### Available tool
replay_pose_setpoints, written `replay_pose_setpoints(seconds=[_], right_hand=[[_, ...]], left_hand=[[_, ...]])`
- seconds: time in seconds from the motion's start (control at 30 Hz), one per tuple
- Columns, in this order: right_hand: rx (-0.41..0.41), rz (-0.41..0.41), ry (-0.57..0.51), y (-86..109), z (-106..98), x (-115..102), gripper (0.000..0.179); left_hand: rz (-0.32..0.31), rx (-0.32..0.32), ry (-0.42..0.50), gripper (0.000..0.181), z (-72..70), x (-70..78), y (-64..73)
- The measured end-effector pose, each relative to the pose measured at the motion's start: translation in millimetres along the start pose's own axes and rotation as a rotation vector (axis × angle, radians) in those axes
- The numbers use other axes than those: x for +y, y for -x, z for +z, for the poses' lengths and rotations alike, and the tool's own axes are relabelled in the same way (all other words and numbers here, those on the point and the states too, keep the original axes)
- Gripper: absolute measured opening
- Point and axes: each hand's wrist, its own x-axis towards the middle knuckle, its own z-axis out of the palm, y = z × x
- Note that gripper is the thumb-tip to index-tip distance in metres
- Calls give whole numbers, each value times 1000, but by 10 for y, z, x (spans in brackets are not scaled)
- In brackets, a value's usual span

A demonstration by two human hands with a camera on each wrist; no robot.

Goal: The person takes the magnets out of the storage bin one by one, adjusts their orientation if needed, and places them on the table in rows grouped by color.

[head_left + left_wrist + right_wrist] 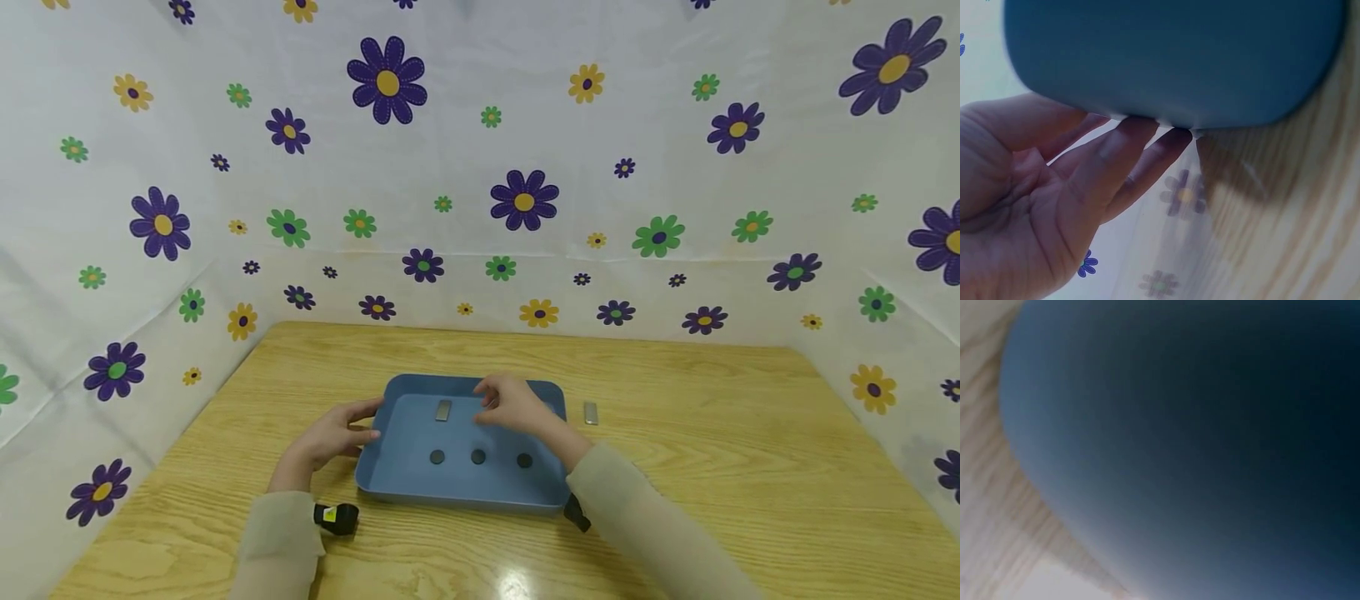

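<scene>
A shallow blue tray lies on the wooden table. My left hand rests its fingertips against the tray's left wall, and the left wrist view shows those fingers on the outer side. Over the tray's back middle is my right hand, thumb and index apart, with no object visible between them. To its left inside the tray lies a small grey metal rectangle. Three dark discs, a left one, a middle one and a right one, form a row nearer the front.
Another small metal rectangle lies on the table just right of the tray. A flower-printed white cloth hangs behind and at both sides. Only the blurred tray wall and some wood appear in the right wrist view.
</scene>
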Motion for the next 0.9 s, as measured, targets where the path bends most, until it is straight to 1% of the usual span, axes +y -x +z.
replay_pose_setpoints(seconds=[0.23,0.37,0.47,0.63,0.9], right_hand=[[-21,20,29,6,79,-45,37],[-39,22,38,28,83,-95,39],[-45,13,18,43,50,-149,39],[-47,22,-4,59,-48,-264,37],[-24,15,14,-34,-179,-404,36]], left_hand=[[-1,-1,-14,56,13,9,-1],[8,-6,-24,56,25,12,1],[13,-7,-22,56,26,15,-1],[7,3,-21,56,13,12,0],[4,6,-20,57,-4,7,14]])
